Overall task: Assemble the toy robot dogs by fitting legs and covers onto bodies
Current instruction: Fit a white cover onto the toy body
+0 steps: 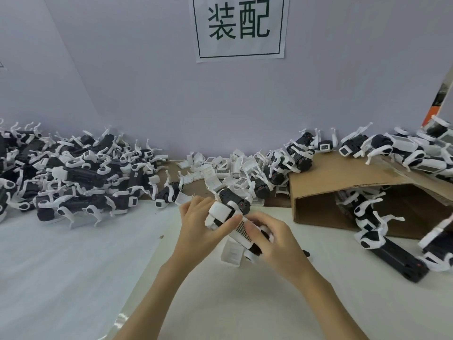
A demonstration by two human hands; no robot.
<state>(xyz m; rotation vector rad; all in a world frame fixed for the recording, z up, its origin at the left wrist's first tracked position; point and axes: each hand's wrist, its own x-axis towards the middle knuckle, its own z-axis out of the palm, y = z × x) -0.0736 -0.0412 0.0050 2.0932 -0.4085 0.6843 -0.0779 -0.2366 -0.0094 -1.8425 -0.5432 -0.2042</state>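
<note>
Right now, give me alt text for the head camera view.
Both hands, left hand and right hand, hold a toy robot dog over a white table. Piled dogs, loose white covers and a cardboard box line the wall.

Head camera looks down, close over table (73, 266).

Left hand (196, 224): raised above the table, palm turned right, fingers curled round the upper end of the dog (229, 218), thumb laid along its white side.
Right hand (272, 238): back toward the camera, fingers bent over the lower end of the dog, fingertips (248, 225) pressing on the grille cover (thumb hidden).
Forearms: bare, rising from the bottom edge, converging at the middle.
Hands: close together, nearly touching.
</note>
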